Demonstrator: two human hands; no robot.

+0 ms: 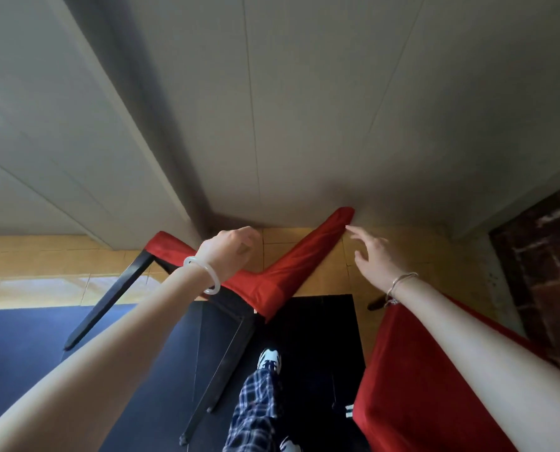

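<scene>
A red upholstered chair with black legs lies tipped, the top of its back touching the white wall. My left hand, with a white bangle on the wrist, hovers over the far edge of the red seat. Its fingers are loosely curled and nothing shows inside them. My right hand, with a thin silver bracelet, is spread just right of the chair's back. Its fingertips come close to the back's top end, apart from the fabric.
A second red chair fills the lower right under my right forearm. White panelled wall ahead, yellow tile floor along it, a blue carpet at left, a black mat under my feet, a dark brick surface at right.
</scene>
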